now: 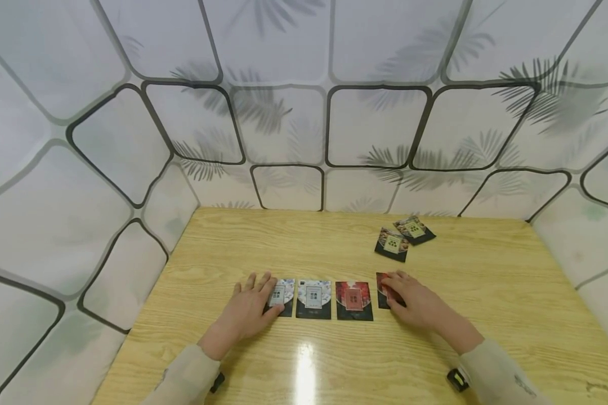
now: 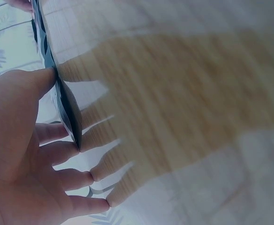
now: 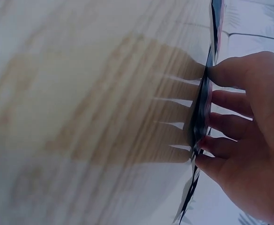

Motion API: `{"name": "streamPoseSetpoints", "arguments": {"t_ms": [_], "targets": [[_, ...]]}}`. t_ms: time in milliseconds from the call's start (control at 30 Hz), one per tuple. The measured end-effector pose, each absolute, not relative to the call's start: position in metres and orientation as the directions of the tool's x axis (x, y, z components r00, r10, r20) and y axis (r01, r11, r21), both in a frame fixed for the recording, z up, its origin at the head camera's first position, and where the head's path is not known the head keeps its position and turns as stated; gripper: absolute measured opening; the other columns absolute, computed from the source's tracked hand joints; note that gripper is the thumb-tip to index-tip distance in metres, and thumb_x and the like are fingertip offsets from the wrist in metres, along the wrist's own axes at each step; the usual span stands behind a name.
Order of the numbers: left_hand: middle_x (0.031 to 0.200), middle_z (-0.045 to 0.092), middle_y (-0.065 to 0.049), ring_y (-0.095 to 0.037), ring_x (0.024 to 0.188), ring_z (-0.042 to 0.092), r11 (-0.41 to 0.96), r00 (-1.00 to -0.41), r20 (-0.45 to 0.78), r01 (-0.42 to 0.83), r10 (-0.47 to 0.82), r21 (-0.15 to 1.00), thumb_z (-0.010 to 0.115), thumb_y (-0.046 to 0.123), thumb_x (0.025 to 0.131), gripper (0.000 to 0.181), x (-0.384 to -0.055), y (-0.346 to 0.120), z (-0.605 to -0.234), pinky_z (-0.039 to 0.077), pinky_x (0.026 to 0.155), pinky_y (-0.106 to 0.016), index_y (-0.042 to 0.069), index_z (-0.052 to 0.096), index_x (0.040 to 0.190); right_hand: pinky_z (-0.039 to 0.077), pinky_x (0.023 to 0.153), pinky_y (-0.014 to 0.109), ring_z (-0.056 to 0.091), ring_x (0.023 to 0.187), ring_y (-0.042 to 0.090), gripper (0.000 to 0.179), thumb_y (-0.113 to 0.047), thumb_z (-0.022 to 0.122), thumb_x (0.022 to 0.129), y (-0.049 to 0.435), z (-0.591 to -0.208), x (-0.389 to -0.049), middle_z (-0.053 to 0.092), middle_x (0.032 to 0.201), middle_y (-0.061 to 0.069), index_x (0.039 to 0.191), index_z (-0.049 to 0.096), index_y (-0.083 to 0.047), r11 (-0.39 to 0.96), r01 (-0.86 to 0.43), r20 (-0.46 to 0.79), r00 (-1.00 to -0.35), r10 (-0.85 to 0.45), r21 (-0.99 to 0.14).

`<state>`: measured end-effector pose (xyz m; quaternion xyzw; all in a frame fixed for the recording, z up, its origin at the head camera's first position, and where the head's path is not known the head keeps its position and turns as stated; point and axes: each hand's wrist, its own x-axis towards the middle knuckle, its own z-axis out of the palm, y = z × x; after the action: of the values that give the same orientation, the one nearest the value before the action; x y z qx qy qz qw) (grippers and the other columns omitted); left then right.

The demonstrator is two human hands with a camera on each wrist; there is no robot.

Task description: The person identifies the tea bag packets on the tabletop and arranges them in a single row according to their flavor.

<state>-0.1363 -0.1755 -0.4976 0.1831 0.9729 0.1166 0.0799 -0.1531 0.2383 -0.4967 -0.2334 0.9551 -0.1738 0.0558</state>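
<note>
In the head view, four flat printed sachets lie in a row across the table. My left hand [image 1: 245,312], fingers spread, rests on the leftmost white-and-black sachet [image 1: 287,288] and covers its left part. Beside that lies a matching white-and-black sachet [image 1: 313,312], then a red-and-black sachet [image 1: 353,313]. At the right end my right hand [image 1: 416,299] presses its fingers on another red-and-black sachet [image 1: 382,301], hiding much of it. The left wrist view shows the left thumb and fingers touching a dark pouch [image 2: 66,110]; in the right wrist view, fingers touch a dark pouch [image 3: 201,110].
Two brown-and-black sachets lie farther back on the right, the front one [image 1: 392,246] touching or overlapping the rear one [image 1: 415,230]. The wooden table [image 1: 263,236] meets a patterned fabric wall [image 1: 289,129] behind and at both sides.
</note>
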Motion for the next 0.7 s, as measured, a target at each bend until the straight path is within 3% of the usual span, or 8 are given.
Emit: {"name": "streamPoseSetpoints", "arguments": {"t_ms": [700], "targets": [[0.168,0.039,-0.021,-0.054,0.154,0.031,0.901,-0.92,-0.108,0.338,0.377,0.273,0.056,0.05,0.108,0.071,-0.136,-0.176,-0.495,0.031,0.117,-0.077,0.005,0.042,0.161,0.042,0.114,0.068,0.044,0.147,0.053,0.044,-0.019,0.063,0.104,0.234,-0.495,-0.139,0.053,0.156,0.025,0.145,0.061,-0.004,0.82,-0.423,-0.031,-0.882,-0.47,-0.386]]}}
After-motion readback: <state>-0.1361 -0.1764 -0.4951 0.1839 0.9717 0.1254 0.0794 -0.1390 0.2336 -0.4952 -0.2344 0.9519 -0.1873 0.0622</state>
